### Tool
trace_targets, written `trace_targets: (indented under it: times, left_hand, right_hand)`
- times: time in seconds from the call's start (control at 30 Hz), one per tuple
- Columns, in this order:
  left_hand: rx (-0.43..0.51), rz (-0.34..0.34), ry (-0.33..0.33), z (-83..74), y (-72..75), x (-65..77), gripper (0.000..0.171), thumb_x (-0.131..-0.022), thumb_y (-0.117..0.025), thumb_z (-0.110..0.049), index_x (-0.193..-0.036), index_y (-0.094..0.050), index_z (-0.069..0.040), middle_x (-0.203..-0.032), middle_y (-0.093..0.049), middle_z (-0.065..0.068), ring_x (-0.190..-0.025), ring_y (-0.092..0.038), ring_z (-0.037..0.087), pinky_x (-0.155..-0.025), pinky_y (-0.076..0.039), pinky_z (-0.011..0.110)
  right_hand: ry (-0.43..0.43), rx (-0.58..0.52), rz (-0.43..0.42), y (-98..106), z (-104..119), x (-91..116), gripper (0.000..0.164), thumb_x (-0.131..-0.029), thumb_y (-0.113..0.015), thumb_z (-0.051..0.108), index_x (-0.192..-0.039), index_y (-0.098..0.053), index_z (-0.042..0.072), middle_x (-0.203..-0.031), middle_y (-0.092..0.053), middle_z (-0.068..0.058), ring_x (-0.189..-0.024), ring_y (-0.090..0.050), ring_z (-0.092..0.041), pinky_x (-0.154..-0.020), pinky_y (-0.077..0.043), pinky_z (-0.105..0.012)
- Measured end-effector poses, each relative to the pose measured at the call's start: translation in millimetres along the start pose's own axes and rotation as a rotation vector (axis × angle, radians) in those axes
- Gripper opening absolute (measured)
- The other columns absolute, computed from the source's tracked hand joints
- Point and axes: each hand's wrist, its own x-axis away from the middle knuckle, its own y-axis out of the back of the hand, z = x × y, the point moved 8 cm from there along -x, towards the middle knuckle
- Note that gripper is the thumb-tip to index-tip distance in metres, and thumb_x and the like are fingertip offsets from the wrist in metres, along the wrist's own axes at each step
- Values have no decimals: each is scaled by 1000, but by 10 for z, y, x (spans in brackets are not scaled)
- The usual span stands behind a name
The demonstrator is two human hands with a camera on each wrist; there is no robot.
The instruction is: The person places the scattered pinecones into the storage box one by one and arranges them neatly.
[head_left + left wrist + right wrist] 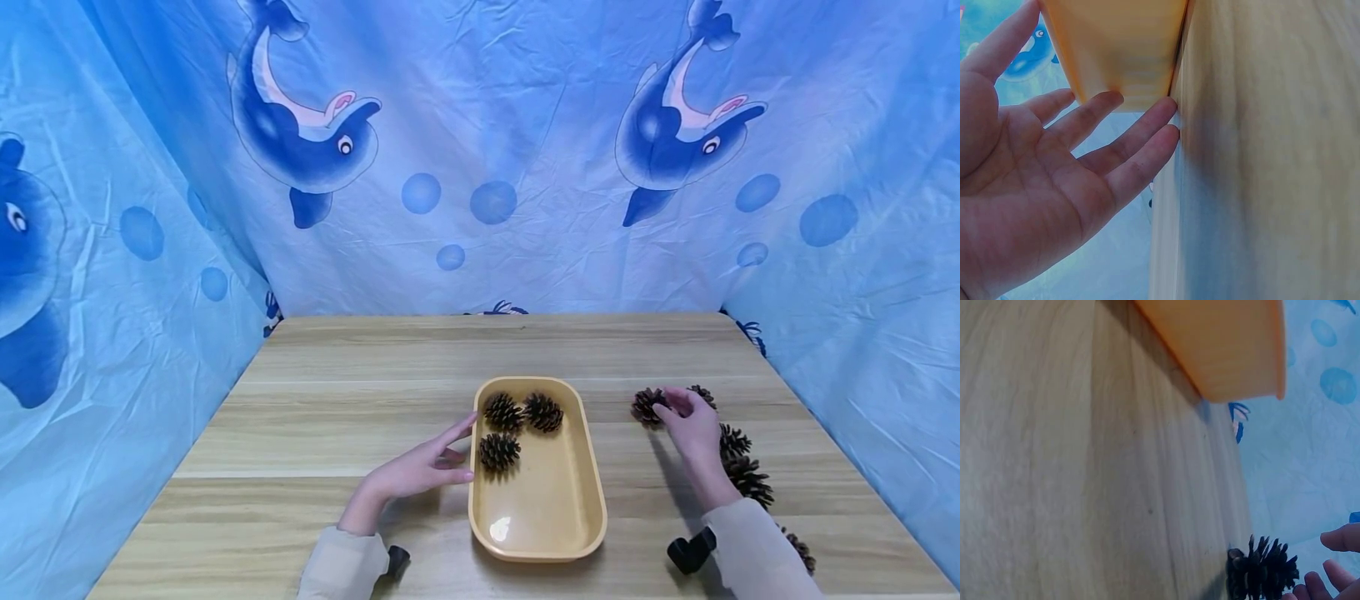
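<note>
With fingers spread, my left hand [416,468] rests against the left wall of the yellow tray [555,500]; the left wrist view shows the palm and fingertips [1163,107] at that wall. Three brown pine cones lie inside the tray: one at the upper left [502,412], another beside it [543,412], a third below [498,453]. To the tray's right, my right hand [693,425] reaches over a pine cone [647,407] on the table. The right wrist view has its thumb and fingers parted beside this pine cone [1263,569].
Several more pine cones stand along the table's right side, among them one by the right wrist [746,479] and one partly behind the sleeve [798,550]. A blue dolphin-print curtain [480,108] surrounds the wooden table [337,400] at the back and sides.
</note>
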Motion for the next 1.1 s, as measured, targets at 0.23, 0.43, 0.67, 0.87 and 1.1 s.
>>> trace_targets:
  times: [0.23, 0.43, 0.67, 0.87, 1.1]
  left_hand:
    - [-3, -2, 4, -11, 2, 2, 87, -94, -63, -24, -157, -4, -15, -160, -16, 25, -127, -49, 44, -111, -39, 57]
    - [3, -2, 8, -6, 3, 4, 87, -94, -63, -24, -157, -5, -15, -160, -16, 25, -128, -49, 44, -112, -39, 57]
    - [3, -3, 7, -6, 10, 11, 87, -93, -64, -26, -157, -5, -15, -159, -16, 26, -128, -49, 44, -111, -39, 58]
    - [1, -5, 9, 1, 13, 11, 87, -93, -64, -26, -157, -6, -16, -159, -18, 26, -128, -48, 44, -111, -39, 57]
    - [-5, -3, 9, 7, 9, 5, 87, -93, -63, -27, -157, -5, -16, -159, -16, 26, -129, -48, 44, -112, -39, 57]
  right_hand:
    - [-12, 64, -18, -6, -36, -42, 50, -93, -60, 10, -138, -46, -4, -144, -45, -28, -135, -40, -42, -115, -34, -53]
    - [-10, 133, 19, -40, -71, -99, 56, -93, -60, 13, -142, -41, -5, -146, -41, -29, -136, -37, -43, -114, -33, -54]
    - [-26, 186, 60, -84, -131, -146, 60, -94, -61, 17, -144, -37, -6, -148, -37, -32, -137, -35, -44, -115, -33, -55]
    - [-15, 174, 71, -102, -123, -158, 60, -94, -60, 16, -144, -36, -7, -146, -39, -32, -135, -37, -44, -113, -35, -55]
    - [10, 226, 73, -120, -98, -165, 57, -94, -62, 18, -141, -41, -6, -143, -42, -32, -131, -41, -46, -110, -37, -56]
